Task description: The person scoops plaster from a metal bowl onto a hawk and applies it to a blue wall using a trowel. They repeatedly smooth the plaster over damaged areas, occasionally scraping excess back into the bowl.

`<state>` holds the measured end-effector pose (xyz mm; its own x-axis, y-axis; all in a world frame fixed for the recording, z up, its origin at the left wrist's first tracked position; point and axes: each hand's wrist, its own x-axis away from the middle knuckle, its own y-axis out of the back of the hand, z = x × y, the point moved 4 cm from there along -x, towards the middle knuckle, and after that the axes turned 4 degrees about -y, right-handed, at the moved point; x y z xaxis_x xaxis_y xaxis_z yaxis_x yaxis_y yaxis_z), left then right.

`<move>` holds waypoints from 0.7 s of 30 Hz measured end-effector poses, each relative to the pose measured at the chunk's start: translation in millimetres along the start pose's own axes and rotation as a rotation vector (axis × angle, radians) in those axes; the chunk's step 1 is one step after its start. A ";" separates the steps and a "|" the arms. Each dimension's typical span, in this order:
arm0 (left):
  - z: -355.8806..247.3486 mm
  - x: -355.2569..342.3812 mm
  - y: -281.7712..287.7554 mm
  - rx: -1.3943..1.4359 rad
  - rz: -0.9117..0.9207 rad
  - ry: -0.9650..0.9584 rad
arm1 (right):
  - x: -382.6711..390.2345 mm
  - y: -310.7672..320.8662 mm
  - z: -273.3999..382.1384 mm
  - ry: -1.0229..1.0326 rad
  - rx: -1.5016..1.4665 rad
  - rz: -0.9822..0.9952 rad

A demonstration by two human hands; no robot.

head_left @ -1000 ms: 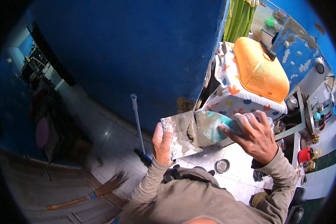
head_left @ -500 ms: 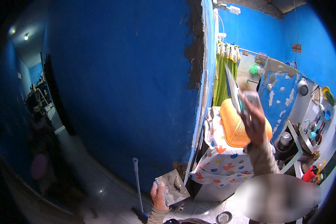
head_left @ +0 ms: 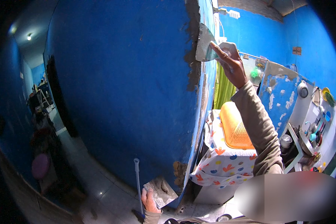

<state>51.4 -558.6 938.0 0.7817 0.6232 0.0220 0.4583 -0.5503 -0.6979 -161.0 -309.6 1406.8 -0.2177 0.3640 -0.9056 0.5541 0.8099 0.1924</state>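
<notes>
Your right hand (head_left: 232, 63) is raised high, fingers clamped on a putty knife (head_left: 205, 46) whose blade lies flat against the wall corner (head_left: 193, 74). Your left hand (head_left: 149, 199) hangs low near the floor, fingers closed around the edge of a mortar board (head_left: 161, 191) with grey filler on it. Along the upper corner a dark, rough strip shows where paint is chipped; grey filler seems laid at the top, under the blade. Lower down, a brown bare patch (head_left: 179, 171) near the board looks untouched. By my reading, you are early on: the top is being filled, while the middle and bottom of the edge are left to do.
</notes>
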 end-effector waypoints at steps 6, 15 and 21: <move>6.4 0.6 -12.0 0.052 0.096 -0.024 | 0.1 -11.0 -23.9 0.052 0.038 -0.050; 0.7 1.9 -11.8 0.007 0.090 -0.036 | 58.2 -5.8 -34.7 -0.179 0.036 0.111; 1.9 0.5 -9.2 0.015 0.087 -0.025 | 57.6 41.7 26.0 -0.173 0.115 -0.047</move>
<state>46.8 -552.2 943.1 0.8075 0.5871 -0.0566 0.3829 -0.5948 -0.7069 -129.6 -266.8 1352.8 -0.1101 0.2346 -0.9658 0.6366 0.7629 0.1127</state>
